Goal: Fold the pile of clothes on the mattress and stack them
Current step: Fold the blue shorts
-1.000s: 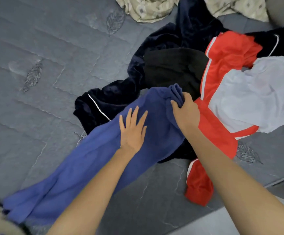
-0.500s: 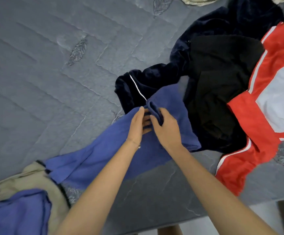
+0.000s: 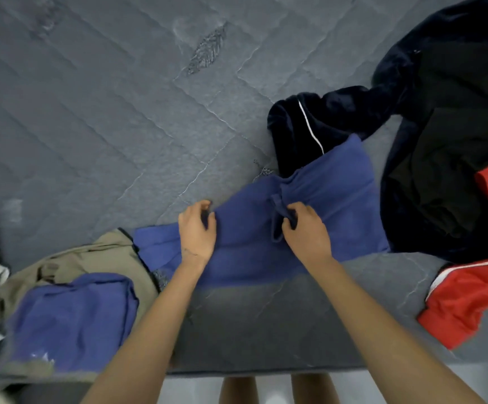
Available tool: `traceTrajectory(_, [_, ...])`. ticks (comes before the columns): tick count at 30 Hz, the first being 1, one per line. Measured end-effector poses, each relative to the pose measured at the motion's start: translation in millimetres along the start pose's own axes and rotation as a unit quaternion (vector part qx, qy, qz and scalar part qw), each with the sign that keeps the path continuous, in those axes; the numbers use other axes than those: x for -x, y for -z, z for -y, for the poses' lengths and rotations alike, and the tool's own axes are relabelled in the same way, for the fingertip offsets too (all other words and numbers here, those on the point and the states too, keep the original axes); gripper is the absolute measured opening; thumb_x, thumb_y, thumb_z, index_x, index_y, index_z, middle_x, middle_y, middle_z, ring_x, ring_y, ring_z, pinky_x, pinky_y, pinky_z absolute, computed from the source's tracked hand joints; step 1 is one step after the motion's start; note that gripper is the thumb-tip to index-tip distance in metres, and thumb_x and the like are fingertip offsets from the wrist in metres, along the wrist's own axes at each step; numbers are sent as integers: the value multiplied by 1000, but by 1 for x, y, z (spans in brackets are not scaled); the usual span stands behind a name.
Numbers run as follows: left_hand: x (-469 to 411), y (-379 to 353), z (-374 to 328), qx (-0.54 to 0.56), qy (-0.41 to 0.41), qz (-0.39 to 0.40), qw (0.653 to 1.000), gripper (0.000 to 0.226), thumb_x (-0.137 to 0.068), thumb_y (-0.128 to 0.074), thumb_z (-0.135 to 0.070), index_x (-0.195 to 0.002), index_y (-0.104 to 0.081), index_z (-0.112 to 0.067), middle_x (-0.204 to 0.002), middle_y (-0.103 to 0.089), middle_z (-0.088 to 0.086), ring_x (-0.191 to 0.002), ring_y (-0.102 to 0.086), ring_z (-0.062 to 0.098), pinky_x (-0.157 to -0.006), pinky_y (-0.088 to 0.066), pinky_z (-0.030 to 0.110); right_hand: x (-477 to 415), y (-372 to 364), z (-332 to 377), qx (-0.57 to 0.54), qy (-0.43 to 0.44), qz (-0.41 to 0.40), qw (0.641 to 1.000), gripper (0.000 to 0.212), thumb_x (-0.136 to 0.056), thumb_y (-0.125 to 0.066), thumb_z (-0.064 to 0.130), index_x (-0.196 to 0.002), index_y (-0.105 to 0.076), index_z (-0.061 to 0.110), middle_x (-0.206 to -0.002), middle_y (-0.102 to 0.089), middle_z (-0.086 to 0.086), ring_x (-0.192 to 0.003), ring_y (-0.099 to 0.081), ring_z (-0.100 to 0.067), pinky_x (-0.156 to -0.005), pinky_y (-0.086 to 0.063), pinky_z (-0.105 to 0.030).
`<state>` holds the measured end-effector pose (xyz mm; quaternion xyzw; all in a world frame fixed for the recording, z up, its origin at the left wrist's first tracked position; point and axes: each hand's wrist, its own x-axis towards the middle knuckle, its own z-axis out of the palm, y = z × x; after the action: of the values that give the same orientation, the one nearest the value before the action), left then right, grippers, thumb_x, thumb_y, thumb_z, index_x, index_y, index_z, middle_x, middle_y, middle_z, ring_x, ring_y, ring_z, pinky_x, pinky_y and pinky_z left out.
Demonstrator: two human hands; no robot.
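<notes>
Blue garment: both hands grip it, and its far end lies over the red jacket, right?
No. The head view shows the left hand and right hand gripping the blue garment, but its far end lies over the navy garment, not the red jacket.

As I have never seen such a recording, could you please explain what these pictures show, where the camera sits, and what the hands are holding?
There is no machine here: a person is folding laundry with bare hands. The camera sits on the person's head and looks down, so both arms reach in from the bottom. The grey surface is a mattress. The left hand and the right hand each pinch a blue garment spread near the front edge. To the right lies the unfolded pile, including a navy garment with a white stripe and a red garment. At the left, a folded blue piece rests on a beige garment.
</notes>
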<state>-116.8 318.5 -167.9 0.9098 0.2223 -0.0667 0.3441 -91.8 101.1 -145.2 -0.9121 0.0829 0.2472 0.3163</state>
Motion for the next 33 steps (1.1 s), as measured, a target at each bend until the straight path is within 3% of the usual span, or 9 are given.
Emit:
traceTrajectory(5, [5, 38, 50, -179, -65, 112, 975, 66, -75, -41, -63, -115, -61, -14, -117, -57, 5, -110, -45, 27, -93, -32, 40, 2, -17, 13, 41, 24, -77, 996, 52, -89, -64, 18, -136, -46, 11, -130, -47, -14, -114, -46, -32, -93, -41, -42])
traceTrajectory(8, [8, 54, 70, -223, -100, 136, 960, 62, -71, -42, -55, -112, -60, -12, -119, -55, 9, -110, -44, 29, -96, -29, 42, 6, -33, 25, 78, 101, -124, 984, 55, -82, -72, 17, -133, -51, 10, -127, -49, -16, -111, -46, -34, -92, -39, -43])
traceTrajectory(13, [10, 70, 86, -254, -51, 98, 961, 31, -78, -65, -16, -106, -56, -5, -112, -53, 14, -108, -48, 35, -102, -27, 47, 10, -73, 46, 89, 217, -9, 972, 49, -83, -69, 11, -130, -55, 7, -130, -54, -14, -118, -51, -36, -97, -43, -48])
traceTrajectory(16, [2, 76, 90, -256, -28, 90, 962, 25, -85, -59, -12, -109, -54, -7, -114, -54, 13, -111, -49, 33, -99, -25, 42, -3, -90, 58, 123, 245, 44, 961, 53, -94, -58, 19, -144, -41, 13, -151, -36, -9, -143, -24, -29, -116, -19, -44])
traceTrajectory(19, [-5, 79, 100, -247, -36, 71, 966, 20, -90, -56, -17, -108, -51, -8, -108, -59, 13, -106, -53, 34, -92, -29, 42, -19, -97, 66, 163, 262, 33, 951, 50, -99, -49, 26, -147, -36, 15, -154, -30, -7, -147, -13, -27, -119, -1, -42])
traceTrajectory(22, [-13, 83, 113, -227, -10, 81, 971, 20, -90, -60, -25, -101, -57, -9, -103, -62, 14, -104, -54, 36, -86, -35, 43, -30, -98, 71, 169, 260, 22, 950, 44, -97, -53, 26, -138, -48, 11, -135, -48, -12, -134, -34, -30, -118, -2, -41])
traceTrajectory(26, [-22, 98, 121, -109, -13, 105, 988, 23, -80, -64, -34, -68, -48, -24, -75, -57, 2, -79, -54, 23, -77, -40, 35, -40, -92, 76, 199, 285, 50, 936, 23, -93, -58, 20, -108, -63, 4, -105, -57, -14, -106, -47, -32, -101, -28, -36])
traceTrajectory(29, [-24, 114, 112, 64, -11, 137, 988, 23, -85, -63, -21, -68, -48, -24, -69, -50, -5, -64, -42, 1, -65, -35, 23, -44, -83, 83, 146, 302, 12, 942, 12, -91, -56, 14, -92, -62, 4, -93, -57, -11, -89, -50, -30, -81, -39, -38])
traceTrajectory(33, [-32, 127, 99, 144, -7, 100, 985, 28, -94, -58, -12, -70, -48, -22, -58, -50, -17, -56, -42, -6, -58, -33, 11, -49, -78, 97, 81, 267, -62, 958, 11, -90, -53, 12, -87, -60, 4, -76, -65, -11, -69, -58, -30, -69, -45, -43])
